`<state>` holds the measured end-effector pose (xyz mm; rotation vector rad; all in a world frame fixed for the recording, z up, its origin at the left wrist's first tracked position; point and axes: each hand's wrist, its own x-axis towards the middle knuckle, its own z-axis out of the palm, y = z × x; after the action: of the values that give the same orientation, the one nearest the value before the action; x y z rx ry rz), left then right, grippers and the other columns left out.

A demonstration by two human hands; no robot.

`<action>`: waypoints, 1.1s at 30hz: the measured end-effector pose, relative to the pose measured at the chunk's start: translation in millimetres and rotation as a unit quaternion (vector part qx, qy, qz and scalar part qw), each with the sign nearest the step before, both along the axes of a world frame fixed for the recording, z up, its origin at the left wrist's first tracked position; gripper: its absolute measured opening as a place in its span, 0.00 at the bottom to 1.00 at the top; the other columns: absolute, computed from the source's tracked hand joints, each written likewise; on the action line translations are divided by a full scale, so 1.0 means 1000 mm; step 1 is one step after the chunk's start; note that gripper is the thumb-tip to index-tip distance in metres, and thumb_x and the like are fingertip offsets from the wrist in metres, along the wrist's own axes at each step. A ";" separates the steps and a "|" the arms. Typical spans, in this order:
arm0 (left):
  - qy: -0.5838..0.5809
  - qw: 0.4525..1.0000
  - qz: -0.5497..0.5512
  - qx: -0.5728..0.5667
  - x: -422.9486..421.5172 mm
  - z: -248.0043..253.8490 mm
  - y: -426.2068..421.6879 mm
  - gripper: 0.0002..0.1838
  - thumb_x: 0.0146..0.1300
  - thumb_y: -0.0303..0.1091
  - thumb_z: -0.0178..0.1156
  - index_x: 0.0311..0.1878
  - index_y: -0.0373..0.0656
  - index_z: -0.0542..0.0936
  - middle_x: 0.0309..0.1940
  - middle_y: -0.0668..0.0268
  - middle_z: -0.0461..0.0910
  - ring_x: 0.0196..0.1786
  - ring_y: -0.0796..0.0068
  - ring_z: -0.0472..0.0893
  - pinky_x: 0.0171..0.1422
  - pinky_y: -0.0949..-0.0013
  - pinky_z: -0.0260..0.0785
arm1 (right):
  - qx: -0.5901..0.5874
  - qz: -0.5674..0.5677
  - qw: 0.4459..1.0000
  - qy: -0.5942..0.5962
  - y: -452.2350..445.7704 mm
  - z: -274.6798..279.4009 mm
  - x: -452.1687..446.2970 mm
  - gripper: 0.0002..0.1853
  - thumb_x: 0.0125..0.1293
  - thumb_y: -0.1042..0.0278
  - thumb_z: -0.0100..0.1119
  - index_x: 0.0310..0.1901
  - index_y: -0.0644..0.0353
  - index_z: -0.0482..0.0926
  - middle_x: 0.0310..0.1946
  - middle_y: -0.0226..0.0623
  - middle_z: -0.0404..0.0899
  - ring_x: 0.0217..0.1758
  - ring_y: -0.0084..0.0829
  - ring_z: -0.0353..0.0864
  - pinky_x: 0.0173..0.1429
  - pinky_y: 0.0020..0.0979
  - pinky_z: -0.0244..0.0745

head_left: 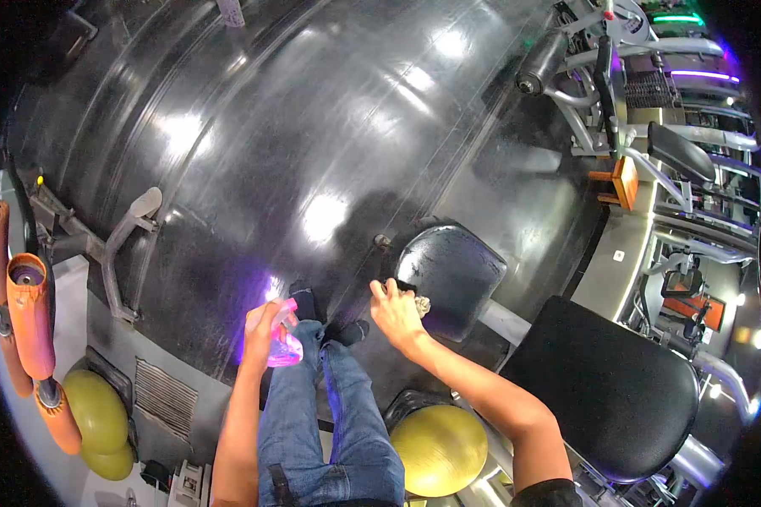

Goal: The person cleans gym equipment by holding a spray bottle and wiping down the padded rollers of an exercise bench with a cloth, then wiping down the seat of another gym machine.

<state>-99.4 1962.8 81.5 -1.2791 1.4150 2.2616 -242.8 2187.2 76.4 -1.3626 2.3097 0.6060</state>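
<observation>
My left hand (264,328) is closed around a spray bottle (286,348) with a pink head and a clear body that looks pinkish purple. It is held in front of my left leg. My right hand (395,314) is closed on a crumpled light-and-dark cloth (422,305), which shows at its fingertips. That hand is over the near left edge of a worn black seat pad (452,275); I cannot tell whether the cloth touches the pad.
A larger black pad (604,393) lies to the right. A yellow-green exercise ball (440,452) is near my legs. Orange cylindrical pads (30,325) and a grey metal frame (110,245) stand left. Gym machines and a small wooden stool (625,182) line the far right.
</observation>
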 end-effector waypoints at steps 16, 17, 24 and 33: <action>0.018 0.998 -0.017 -0.065 -0.001 -0.010 0.014 0.25 0.74 0.54 0.53 0.42 0.37 0.82 0.30 0.63 0.83 0.24 0.79 0.75 0.33 0.73 0.65 | -0.041 -0.161 0.985 0.051 -0.014 -0.021 0.028 0.15 0.57 0.64 0.65 0.48 0.53 0.83 0.53 0.28 0.69 0.57 0.33 0.71 0.46 0.40 0.79; 0.019 0.998 -0.019 -0.063 0.002 -0.012 0.013 0.24 0.74 0.53 0.53 0.42 0.37 0.81 0.31 0.63 0.83 0.25 0.79 0.76 0.33 0.73 0.66 | -0.033 -0.159 0.986 0.030 0.000 -0.023 0.040 0.16 0.56 0.64 0.66 0.48 0.51 0.83 0.55 0.27 0.68 0.57 0.33 0.70 0.47 0.40 0.78; 0.008 0.996 -0.057 -0.073 0.008 -0.024 0.017 0.21 0.76 0.48 0.52 0.43 0.38 0.83 0.31 0.67 0.82 0.26 0.82 0.73 0.34 0.74 0.66 | -0.201 -0.395 0.884 -0.145 0.083 -0.020 0.108 0.19 0.63 0.65 0.66 0.57 0.43 0.83 0.47 0.32 0.80 0.50 0.36 0.82 0.48 0.40 0.81; 0.012 0.981 -0.183 -0.068 -0.001 -0.014 0.032 0.19 0.75 0.46 0.54 0.43 0.38 0.84 0.33 0.69 0.83 0.27 0.83 0.74 0.35 0.74 0.68 | -0.523 -0.657 -0.313 -0.443 0.002 -0.094 0.118 0.19 0.76 0.52 0.50 0.56 0.57 0.79 0.45 0.39 0.83 0.42 0.37 0.82 0.48 0.45 0.81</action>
<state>-100.5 1995.0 67.9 -0.9324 1.6779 1.9713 -124.4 2188.8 -17.8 -1.7839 -0.3175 3.0280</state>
